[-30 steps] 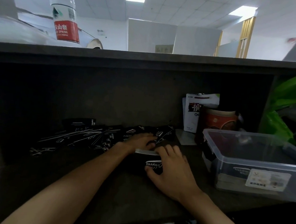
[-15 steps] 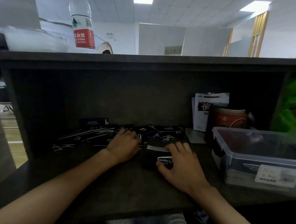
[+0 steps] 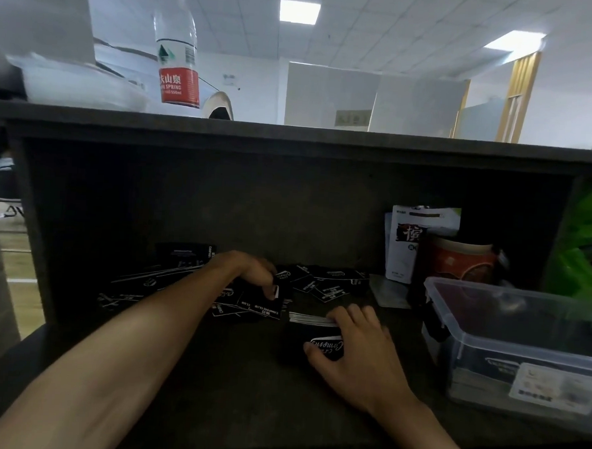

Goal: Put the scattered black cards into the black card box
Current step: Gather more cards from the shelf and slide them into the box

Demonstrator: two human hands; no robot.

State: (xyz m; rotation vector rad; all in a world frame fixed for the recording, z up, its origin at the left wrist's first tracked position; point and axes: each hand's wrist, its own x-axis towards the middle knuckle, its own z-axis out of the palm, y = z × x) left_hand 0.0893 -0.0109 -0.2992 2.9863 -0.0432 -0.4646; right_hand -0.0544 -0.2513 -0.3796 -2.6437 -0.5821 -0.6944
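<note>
- Two bare hands work on a dark shelf (image 3: 231,385).
- The right hand (image 3: 360,351) grips the box (image 3: 302,344): thumb on its near printed face, fingers curled over the far top edge.
- White card edges (image 3: 308,318) show as a thin stack at the box top, just under the right fingertips.
- The box stands on the shelf near centre, right of the loose cards and left of the tub.
- The left hand (image 3: 251,270) reaches forward over the scattered cards (image 3: 326,282), fingers curled down. Its fingertips pinch one card (image 3: 262,300); a small white patch shows at the fingertips.
- That card lies tilted on other cards, just left of the box and apart from it.
- More cards spread along the back of the shelf, from the far left past the left wrist to right of the box. Their print is too small to read.
- A second dark box (image 3: 185,253) stands at the rear wall behind the left forearm.
- A clear plastic tub (image 3: 528,353) with a lid sits at the right end of the shelf.
- Behind the tub stand a red-brown can (image 3: 460,260) and a white pouch (image 3: 406,244).
- A green bag (image 3: 585,246) shows at the far right.
- On the ledge above stands a water bottle (image 3: 177,50) with a red label.
</note>
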